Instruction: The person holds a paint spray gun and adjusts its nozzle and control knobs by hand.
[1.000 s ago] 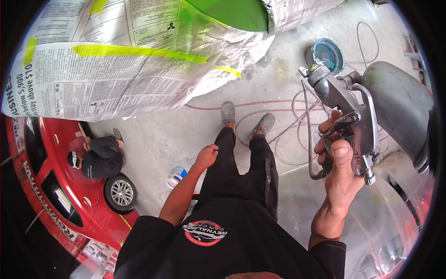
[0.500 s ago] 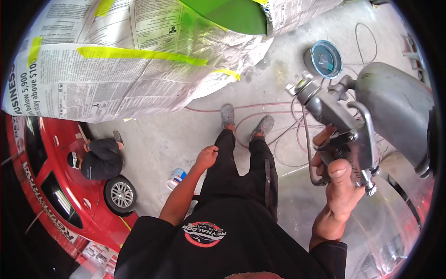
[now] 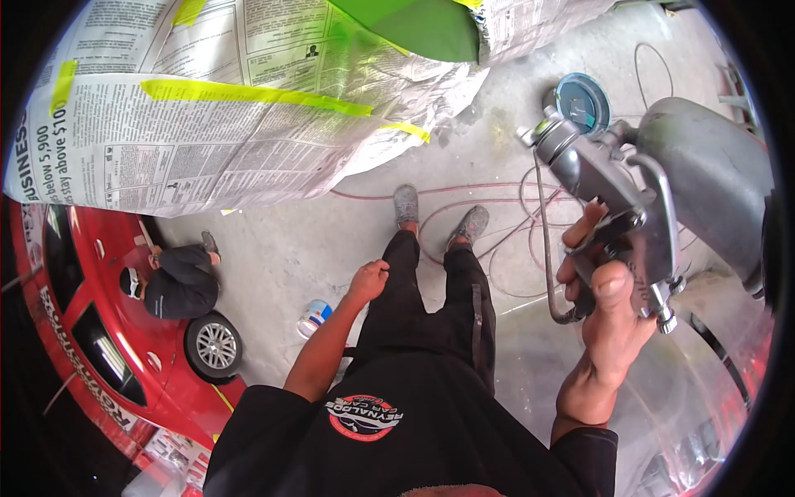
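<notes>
My right hand (image 3: pixel 617 311) is wrapped round the handle of a spray gun (image 3: pixel 600 170), its thumb along the back of the body. A large grey cup (image 3: pixel 700 178) is attached to the gun and reaches to the right edge of view. The gun's nozzle end points up and left, over the floor. My left hand (image 3: pixel 367 282) hangs beside my left thigh, fingers curled in, and nothing shows in it. Ahead is a green panel (image 3: pixel 426 31) bordered by newspaper (image 3: pixel 240 141) fixed with yellow tape (image 3: pixel 257 95).
Red hoses (image 3: pixel 513 195) loop over the concrete floor near my feet. A blue bucket (image 3: pixel 583 104) stands beyond the gun; a white-and-blue can (image 3: pixel 314 318) is at left. Another person (image 3: pixel 184 282) crouches beside a red car (image 3: pixel 132 315). Clear plastic sheeting (image 3: pixel 662 406) covers something at lower right.
The spray gun and my right hand have shifted slightly upward in view, and the gun has tilted a little. My left hand stays in nearly the same place.
</notes>
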{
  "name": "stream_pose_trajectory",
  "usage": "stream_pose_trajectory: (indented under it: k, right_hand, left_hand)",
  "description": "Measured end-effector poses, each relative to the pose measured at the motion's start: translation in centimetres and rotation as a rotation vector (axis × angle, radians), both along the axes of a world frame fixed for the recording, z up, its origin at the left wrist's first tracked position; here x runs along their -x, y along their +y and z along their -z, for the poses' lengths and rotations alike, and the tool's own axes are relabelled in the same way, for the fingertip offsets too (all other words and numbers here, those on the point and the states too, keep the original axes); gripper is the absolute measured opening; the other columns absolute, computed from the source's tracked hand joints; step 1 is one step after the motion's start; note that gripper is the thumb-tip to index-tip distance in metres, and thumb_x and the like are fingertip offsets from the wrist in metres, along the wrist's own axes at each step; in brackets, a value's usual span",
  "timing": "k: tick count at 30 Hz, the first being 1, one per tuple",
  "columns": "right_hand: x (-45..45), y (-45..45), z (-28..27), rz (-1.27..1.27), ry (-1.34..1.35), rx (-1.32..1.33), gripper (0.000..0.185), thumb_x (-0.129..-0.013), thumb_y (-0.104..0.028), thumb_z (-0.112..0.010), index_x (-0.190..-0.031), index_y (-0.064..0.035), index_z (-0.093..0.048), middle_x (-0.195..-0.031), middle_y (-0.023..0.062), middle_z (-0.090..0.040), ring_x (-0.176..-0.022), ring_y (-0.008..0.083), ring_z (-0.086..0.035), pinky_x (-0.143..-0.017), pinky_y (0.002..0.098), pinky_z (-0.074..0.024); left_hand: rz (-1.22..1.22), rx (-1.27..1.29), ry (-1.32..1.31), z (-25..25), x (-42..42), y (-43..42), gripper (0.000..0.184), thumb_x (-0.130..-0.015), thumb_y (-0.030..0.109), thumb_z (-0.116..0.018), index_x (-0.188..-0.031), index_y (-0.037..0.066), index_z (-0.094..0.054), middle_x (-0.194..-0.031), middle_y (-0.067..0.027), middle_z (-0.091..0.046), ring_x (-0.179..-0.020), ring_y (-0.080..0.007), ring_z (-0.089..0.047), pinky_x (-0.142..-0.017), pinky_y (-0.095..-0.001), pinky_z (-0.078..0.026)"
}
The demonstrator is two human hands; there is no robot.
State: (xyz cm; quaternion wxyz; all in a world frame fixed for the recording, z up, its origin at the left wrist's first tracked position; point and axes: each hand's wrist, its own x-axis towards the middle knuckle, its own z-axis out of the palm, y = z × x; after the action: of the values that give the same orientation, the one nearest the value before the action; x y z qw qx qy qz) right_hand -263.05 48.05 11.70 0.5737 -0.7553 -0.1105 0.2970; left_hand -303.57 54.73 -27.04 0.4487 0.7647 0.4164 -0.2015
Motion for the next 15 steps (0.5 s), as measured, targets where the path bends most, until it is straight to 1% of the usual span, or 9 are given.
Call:
stream_pose_trajectory:
  k: [1, 2, 3, 4, 6, 9, 12, 13, 15]
  right_hand:
    - [0.2, -0.2, -0.2, 0.001, 0.057, -0.012, 0.092, -0.073, -0.062, -0.085, -0.129, 0.0068, -0.06, -0.095, 0.0092, -0.07, -0.07, 0.0115, -0.061, -0.061, 0.0243, -0.0469]
    - [0.1, -0.5, -0.6, -0.012, 0.176, -0.06, 0.092, -0.069, -0.052, -0.092, -0.132, 0.006, -0.06, -0.096, 0.0075, -0.072, -0.075, 0.0106, -0.062, -0.069, 0.0255, -0.0506]
    - [0.3, -0.4, -1.0, -0.012, 0.236, -0.078, 0.095, -0.064, -0.053, -0.094, -0.13, 0.0059, -0.06, -0.094, 0.0067, -0.073, -0.073, 0.0097, -0.061, -0.067, 0.0247, -0.0499]
    - [0.2, -0.6, -0.7, -0.061, 0.221, -0.069, 0.095, -0.061, -0.057, -0.094, -0.126, 0.0053, -0.063, -0.093, 0.0063, -0.073, -0.07, 0.0088, -0.06, -0.065, 0.0239, -0.0488]
    - [0.0, -0.6, -1.2, -0.103, 0.255, -0.032, 0.095, -0.058, -0.061, -0.093, -0.121, 0.0049, -0.065, -0.093, 0.0058, -0.074, -0.07, 0.0085, -0.06, -0.064, 0.0237, -0.0479]
    - [0.0, -0.7, -1.2, -0.069, 0.194, -0.041, 0.094, -0.06, -0.064, -0.091, -0.12, 0.0045, -0.066, -0.093, 0.0057, -0.073, -0.07, 0.0082, -0.059, -0.064, 0.0237, -0.0474]
    - [0.1, -0.2, -1.3, -0.018, 0.028, 0.019, 0.102, -0.068, -0.072, -0.082, -0.128, 0.0065, -0.058, -0.093, 0.0127, -0.07, -0.066, 0.013, -0.063, -0.053, 0.0223, -0.0446]
    - [0.0, 0.0, -1.3, -0.021, -0.005, 0.002, 0.099, -0.072, -0.073, -0.08, -0.127, 0.0062, -0.058, -0.094, 0.0126, -0.07, -0.066, 0.013, -0.063, -0.052, 0.0224, -0.044]
    - [-0.2, 0.1, -0.9, 0.011, -0.073, 0.01, 0.098, -0.075, -0.074, -0.076, -0.127, 0.0076, -0.06, -0.095, 0.0121, -0.07, -0.066, 0.0124, -0.062, -0.052, 0.0225, -0.0433]
  left_hand:
    - [0.003, -0.001, -0.001, 0.0, 0.1, -0.1, 0.018, -0.09, 0.016, -0.065, -0.105, 0.007, -0.065, -0.101, -0.0182, -0.071, -0.099, -0.0386, -0.068, -0.09, -0.0474, -0.053]
    - [0.0, -0.002, -0.009, 0.1, 0.1, -0.1, 0.018, -0.09, 0.016, -0.065, -0.105, 0.007, -0.065, -0.1, -0.0182, -0.071, -0.099, -0.0386, -0.068, -0.09, -0.0474, -0.054]
    - [-0.003, -0.003, -0.017, 0.1, 0.2, -0.1, 0.018, -0.09, 0.016, -0.065, -0.105, 0.007, -0.065, -0.1, -0.0183, -0.071, -0.099, -0.0386, -0.068, -0.09, -0.0474, -0.054]
    - [-0.006, -0.005, -0.025, 0.1, 0.3, -0.2, 0.017, -0.09, 0.016, -0.065, -0.105, 0.007, -0.065, -0.1, -0.0183, -0.071, -0.099, -0.0386, -0.068, -0.09, -0.0474, -0.054]
    - [0.008, -0.037, -0.049, 0.2, 0.3, -0.2, 0.018, -0.091, 0.014, -0.065, -0.107, 0.006, -0.066, -0.096, -0.0171, -0.072, -0.093, -0.0361, -0.069, -0.086, -0.0452, -0.054]
    - [0.015, -0.065, -0.067, 0.4, 0.4, -0.2, 0.018, -0.092, 0.014, -0.064, -0.108, 0.006, -0.066, -0.093, -0.0165, -0.072, -0.091, -0.0348, -0.07, -0.085, -0.0441, -0.055]
    - [0.012, -0.065, -0.08, 0.2, 0.1, -0.1, 0.018, -0.092, 0.014, -0.064, -0.108, 0.006, -0.066, -0.093, -0.0165, -0.072, -0.091, -0.0347, -0.07, -0.085, -0.0441, -0.055]
    - [0.011, -0.061, -0.085, 0.1, 0.0, -0.1, 0.018, -0.092, 0.014, -0.064, -0.108, 0.006, -0.066, -0.093, -0.0165, -0.072, -0.091, -0.0347, -0.07, -0.085, -0.0441, -0.055]
    - [0.0, -0.022, -0.04, -0.1, -0.3, 0.1, 0.017, -0.091, 0.014, -0.065, -0.106, 0.006, -0.065, -0.099, -0.0169, -0.071, -0.097, -0.0365, -0.068, -0.089, -0.0457, -0.054]
